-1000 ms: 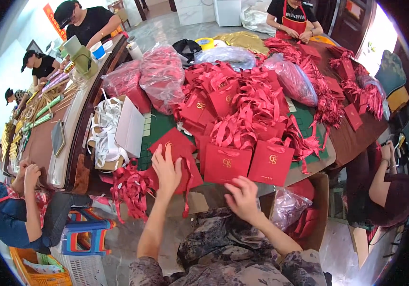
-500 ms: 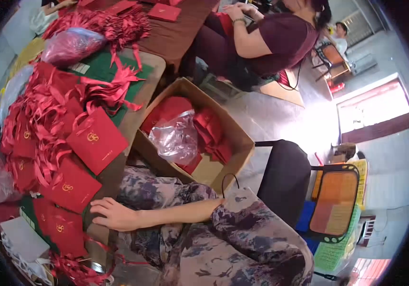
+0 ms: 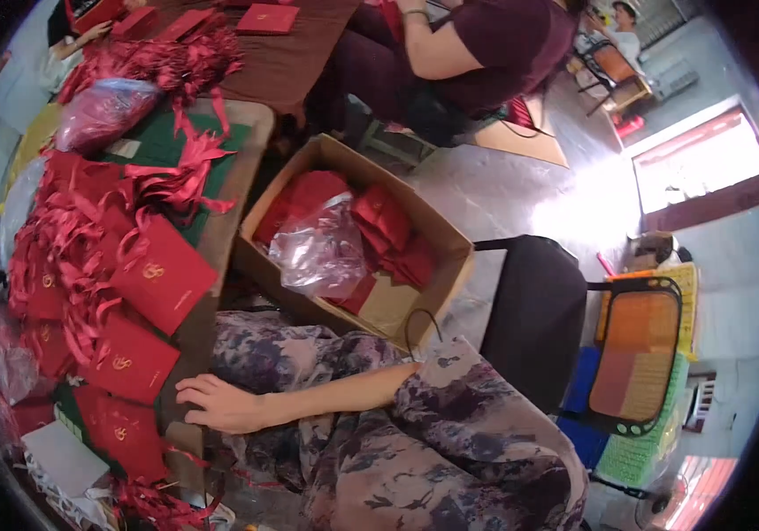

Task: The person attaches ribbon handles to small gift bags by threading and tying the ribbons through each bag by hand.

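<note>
My right hand (image 3: 225, 404) rests palm down at the table's edge, its fingers stretched out and a little apart, holding nothing. Just beyond its fingertips lie flat red paper gift bags (image 3: 136, 358) with gold emblems, the closest almost touching them. Above these another red bag (image 3: 165, 274) lies tilted among a heap of red ribbon handles (image 3: 79, 212). One more bag (image 3: 123, 434) is spread near the lower left, beside loose red ribbons (image 3: 154, 506). My left hand is out of the picture.
A cardboard box (image 3: 446, 265) holding red bags and clear plastic (image 3: 318, 252) stands beside the table. To the right are a black chair (image 3: 534, 310) and an orange-backed chair (image 3: 636, 354). A person in a maroon top (image 3: 512, 40) sits beyond the box; others sit farther off.
The view has shifted slightly, so the table and the bags appear moved. My right hand stays at the table edge, with its fingers still spread.
</note>
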`<state>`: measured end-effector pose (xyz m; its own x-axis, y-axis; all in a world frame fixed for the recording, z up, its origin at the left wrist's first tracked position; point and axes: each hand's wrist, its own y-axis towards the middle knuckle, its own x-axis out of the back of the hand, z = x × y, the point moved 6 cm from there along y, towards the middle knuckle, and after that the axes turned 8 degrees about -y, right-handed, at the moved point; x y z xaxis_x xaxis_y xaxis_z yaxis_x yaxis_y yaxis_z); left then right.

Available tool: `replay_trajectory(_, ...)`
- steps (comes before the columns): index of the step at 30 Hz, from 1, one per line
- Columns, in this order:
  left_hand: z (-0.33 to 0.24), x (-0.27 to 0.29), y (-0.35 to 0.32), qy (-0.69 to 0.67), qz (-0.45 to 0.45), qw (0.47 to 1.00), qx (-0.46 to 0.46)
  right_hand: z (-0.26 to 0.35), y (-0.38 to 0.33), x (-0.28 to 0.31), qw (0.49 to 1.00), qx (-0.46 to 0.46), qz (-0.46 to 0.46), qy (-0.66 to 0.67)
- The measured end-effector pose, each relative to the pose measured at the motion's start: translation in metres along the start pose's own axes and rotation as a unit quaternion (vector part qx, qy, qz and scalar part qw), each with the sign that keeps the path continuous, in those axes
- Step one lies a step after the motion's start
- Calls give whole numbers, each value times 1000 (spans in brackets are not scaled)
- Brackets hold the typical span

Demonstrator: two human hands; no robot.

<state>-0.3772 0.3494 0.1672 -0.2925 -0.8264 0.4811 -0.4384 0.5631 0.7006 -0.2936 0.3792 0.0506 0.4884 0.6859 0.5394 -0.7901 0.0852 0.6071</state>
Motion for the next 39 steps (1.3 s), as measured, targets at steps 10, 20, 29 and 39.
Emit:
replay_trajectory(10, -145, 223, -47, 368, -136, 919, -31, -11, -5, 15, 997, -21, 71, -24)
replay_trajectory(20, 59, 173, -107, 132, -208, 897, 366, -11, 58, -11, 994, 42, 91, -39)
replay_trajectory(29, 148, 138, -104, 376, -26, 862, 340, 11, 78, -56, 976, 82, 180, -94)
replay_trajectory(39, 52, 102, -97, 257, -47, 909, 324, -11, 67, 21, 987, -81, 135, 29)
